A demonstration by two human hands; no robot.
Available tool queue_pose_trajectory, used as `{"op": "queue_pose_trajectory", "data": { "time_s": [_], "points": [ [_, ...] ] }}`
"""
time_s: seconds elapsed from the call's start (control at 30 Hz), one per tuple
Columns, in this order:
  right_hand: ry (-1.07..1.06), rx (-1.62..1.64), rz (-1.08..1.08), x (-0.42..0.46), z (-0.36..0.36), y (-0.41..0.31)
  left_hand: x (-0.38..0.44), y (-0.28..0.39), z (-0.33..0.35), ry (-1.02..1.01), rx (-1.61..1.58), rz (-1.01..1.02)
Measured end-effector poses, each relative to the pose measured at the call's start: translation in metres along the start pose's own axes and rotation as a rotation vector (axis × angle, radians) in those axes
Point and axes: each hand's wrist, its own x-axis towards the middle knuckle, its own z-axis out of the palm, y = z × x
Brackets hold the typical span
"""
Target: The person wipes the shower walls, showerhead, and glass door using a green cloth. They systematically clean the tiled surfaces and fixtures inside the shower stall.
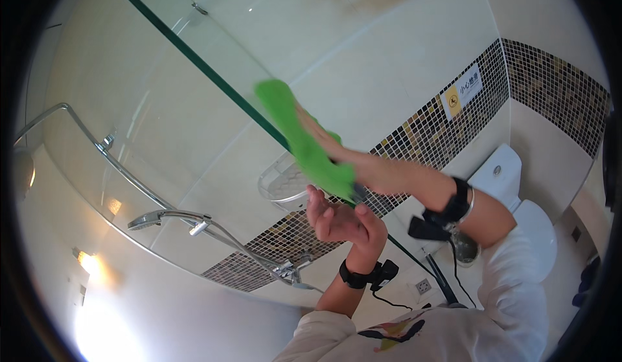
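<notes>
A bright green cloth, blurred by motion, lies along my right hand, which has hold of it at the green-edged glass panel. Part of the cloth shows behind the fingers, and its lower end hangs above my left hand. My left hand is palm up near the glass edge, its fingers loosely curled and apart, with nothing seen in it. Each arm wears a black strap with a small device.
A hand shower and its chrome rail stand to the left. Behind the hands is a wall basket. A white toilet is at the right, near a floor drain. A caution sign is on the tiled wall.
</notes>
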Motion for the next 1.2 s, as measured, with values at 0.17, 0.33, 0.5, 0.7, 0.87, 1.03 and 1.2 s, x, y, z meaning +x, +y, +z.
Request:
{"op": "queue_pose_trajectory", "data": {
  "time_s": [0.17, 0.33, 0.5, 0.7, 0.87, 1.03, 1.2],
  "points": [
    [0.06, -0.59, -0.6, 0.115, -0.015, 0.011, 0.016, 0.02, -0.016, -0.066, 0.281, 0.072],
    [0.107, -0.203, -0.119, 0.088, -0.03, -0.021, -0.001, 0.0, 0.009, 0.026, 0.053, 0.04],
    [0.065, -0.374, -0.21, 0.045, -0.006, 0.063, 0.012, 0.014, 0.008, 0.074, 0.069, -0.041],
    [0.127, -0.05, 0.427, -0.116, 0.044, 0.149, 0.012, 0.015, 0.005, 0.1, 0.073, -0.075],
    [0.263, -0.053, 0.716, -0.3, 0.11, 0.274, 0.01, 0.018, 0.013, 0.089, 0.057, -0.093],
    [0.383, 0.076, 1.166, -0.496, 0.199, 0.349, 0.012, 0.02, 0.013, 0.086, 0.082, -0.097],
    [0.413, 0.356, 1.37, -0.436, 0.16, 0.265, 0.009, 0.019, 0.008, 0.139, 0.091, -0.144]
  ]
}}
